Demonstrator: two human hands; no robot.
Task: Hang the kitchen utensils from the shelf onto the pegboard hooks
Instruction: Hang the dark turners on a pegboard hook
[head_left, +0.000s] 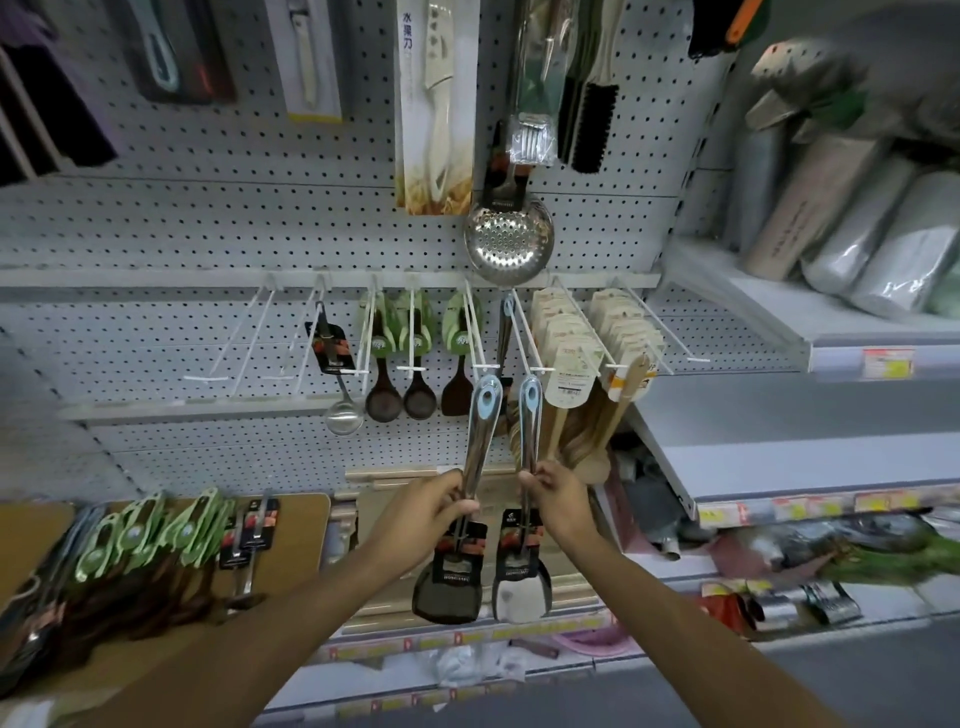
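I hold two steel-handled spatulas upright in front of the pegboard (208, 218). My left hand (434, 506) grips the handle of the dark-headed spatula (447, 592). My right hand (553, 496) pinches the handle of the white-headed spatula (519, 597). Both blue handle loops, the left loop (487, 397) and the right loop (531, 397), sit just below the tips of two white hooks, one hook (485, 367) and the other hook (540, 370). More utensils with green handles (150, 530) lie on the wooden shelf board (296, 525) at the lower left.
Hooks carry a steel ladle (343, 410), dark spoons (402, 397) with green cards, and wooden utensils (571, 353). A skimmer (509, 241) hangs higher up. Two bare hooks (205, 376) stand at the left. Shelves (810, 343) with wrapped goods project on the right.
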